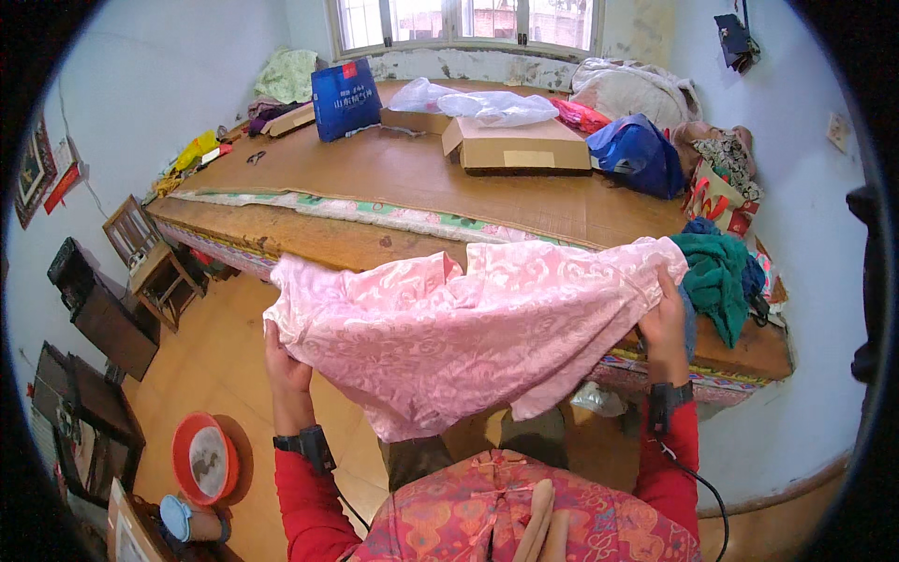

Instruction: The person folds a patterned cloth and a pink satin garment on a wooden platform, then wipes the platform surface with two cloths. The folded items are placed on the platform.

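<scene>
A pink patterned cloth [449, 337], which looks like a garment, hangs spread out between my two hands in front of my body. At its left end my left hand [286, 372] grips the bunched edge. My right hand [664, 316] is closed on the upper right end, with the thumb showing and the other fingers partly hidden. The lower edge of the cloth sags over my knees. Behind it the cloth hides part of the wooden edge [337, 246] of a raised platform. Just right of my right hand lies a dark green cloth [716, 281].
On the platform stand a cardboard box [527, 147] under clear plastic, a blue gift bag [345, 102] and a blue plastic bag [638, 156]. Scissors [256, 158] lie at the left. A red basin [182, 449], a lidded container [193, 521] and a wooden chair [158, 274] are at lower left.
</scene>
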`<state>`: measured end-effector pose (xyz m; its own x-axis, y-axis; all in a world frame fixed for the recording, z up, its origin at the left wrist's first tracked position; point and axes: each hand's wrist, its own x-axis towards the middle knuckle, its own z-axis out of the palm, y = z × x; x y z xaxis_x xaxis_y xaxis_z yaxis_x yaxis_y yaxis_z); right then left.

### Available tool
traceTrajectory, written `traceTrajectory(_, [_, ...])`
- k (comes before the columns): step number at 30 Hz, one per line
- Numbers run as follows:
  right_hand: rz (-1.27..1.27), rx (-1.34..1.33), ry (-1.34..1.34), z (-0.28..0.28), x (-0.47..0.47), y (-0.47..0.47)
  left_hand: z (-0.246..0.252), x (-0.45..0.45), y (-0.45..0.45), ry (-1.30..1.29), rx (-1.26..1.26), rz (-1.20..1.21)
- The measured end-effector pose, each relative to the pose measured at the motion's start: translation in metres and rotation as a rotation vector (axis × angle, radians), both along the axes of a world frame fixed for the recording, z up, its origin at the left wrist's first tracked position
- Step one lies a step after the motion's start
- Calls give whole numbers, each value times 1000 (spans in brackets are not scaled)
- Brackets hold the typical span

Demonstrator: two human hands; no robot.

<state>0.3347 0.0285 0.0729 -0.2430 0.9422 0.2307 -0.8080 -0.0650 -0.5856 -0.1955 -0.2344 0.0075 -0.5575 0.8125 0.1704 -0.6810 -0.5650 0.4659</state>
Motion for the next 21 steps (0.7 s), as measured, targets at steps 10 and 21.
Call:
traceTrajectory(10, [90, 107, -11, 79, -28, 45, 118, -10, 65, 378, 122, -61])
traceTrajectory(21, [-388, -129, -220, 73, -10, 122, 151, -61, 234, 616, -532, 382])
